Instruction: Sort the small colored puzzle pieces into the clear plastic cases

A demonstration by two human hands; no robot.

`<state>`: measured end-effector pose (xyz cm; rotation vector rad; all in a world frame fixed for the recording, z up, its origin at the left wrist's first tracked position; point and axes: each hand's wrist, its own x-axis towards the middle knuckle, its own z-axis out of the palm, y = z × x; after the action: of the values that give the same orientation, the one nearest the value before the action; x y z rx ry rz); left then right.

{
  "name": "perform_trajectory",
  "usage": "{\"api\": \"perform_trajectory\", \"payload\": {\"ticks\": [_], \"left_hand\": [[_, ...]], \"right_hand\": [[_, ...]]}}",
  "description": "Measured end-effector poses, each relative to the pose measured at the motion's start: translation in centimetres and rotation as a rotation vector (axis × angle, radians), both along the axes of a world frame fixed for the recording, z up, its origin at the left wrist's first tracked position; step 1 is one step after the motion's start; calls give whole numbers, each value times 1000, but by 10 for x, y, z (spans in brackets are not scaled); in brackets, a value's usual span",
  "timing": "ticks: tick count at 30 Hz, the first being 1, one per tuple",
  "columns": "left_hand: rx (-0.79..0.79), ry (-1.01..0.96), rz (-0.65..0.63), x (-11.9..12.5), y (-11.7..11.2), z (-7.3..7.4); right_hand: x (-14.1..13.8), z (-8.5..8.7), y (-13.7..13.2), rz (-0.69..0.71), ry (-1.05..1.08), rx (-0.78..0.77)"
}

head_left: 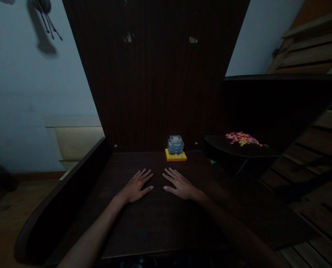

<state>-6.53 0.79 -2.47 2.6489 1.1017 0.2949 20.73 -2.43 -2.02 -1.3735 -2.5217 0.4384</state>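
My left hand (137, 187) lies flat on the dark wooden desk (154, 227), palm down with the fingers spread. To its right, my right hand (180, 185) rests the same way, a short gap between the two thumbs. Neither hand holds anything. Beyond the fingertips, near the back panel, sits a yellow-orange flat box (176, 158). Stacked on it are several small clear and blue plastic cases (175, 144); their contents are too small to make out. The right hand is the nearer one to this stack.
A small corner shelf (218, 143) on the right carries a heap of multicoloured small pieces (242, 138). Under it lies a small green and red item (212, 161). A raised side panel (62, 197) bounds the desk's left; a tall back panel (160, 82) rises behind.
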Motion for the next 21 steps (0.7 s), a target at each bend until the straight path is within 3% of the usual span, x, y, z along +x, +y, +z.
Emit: {"api": "perform_trajectory", "payload": {"ticks": [21], "left_hand": [[-6,25,9,1,-1,2]], "right_hand": [[-1,2,-1,5,-4,-8]]}}
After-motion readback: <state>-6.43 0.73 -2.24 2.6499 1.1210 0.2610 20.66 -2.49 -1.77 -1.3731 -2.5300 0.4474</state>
